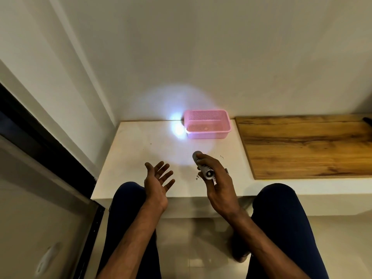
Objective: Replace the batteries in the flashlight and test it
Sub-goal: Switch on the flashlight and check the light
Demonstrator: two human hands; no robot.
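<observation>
A: Head view. What surface and room are shown?

B: A low white table (141, 158) sits in a corner against plain pale walls. A wooden board (302, 146) lies on the table's right part. A pink perforated basket (208, 135) stands at the back, close to the wall. Small dark specks lie scattered on the white top near the hands. Below is a glossy tiled floor (191, 248), and a dark-framed glass panel runs along the left edge. The person's knees, in dark blue trousers, frame the bottom of the picture.

A: And the flashlight?

B: The flashlight (205, 168) is a short silver-grey cylinder, held in the right hand (216, 182) above the table's front edge, its head pointing away toward the wall. It is lit: a bright white spot (177, 127) falls on the table and wall just left of the basket, ringed by a paler glow.

A: The hands?

B: The right hand's fingers (203, 158) are wrapped closed around the flashlight's body. The left hand (159, 182) hovers beside it, palm up, fingers spread apart and holding nothing.
</observation>
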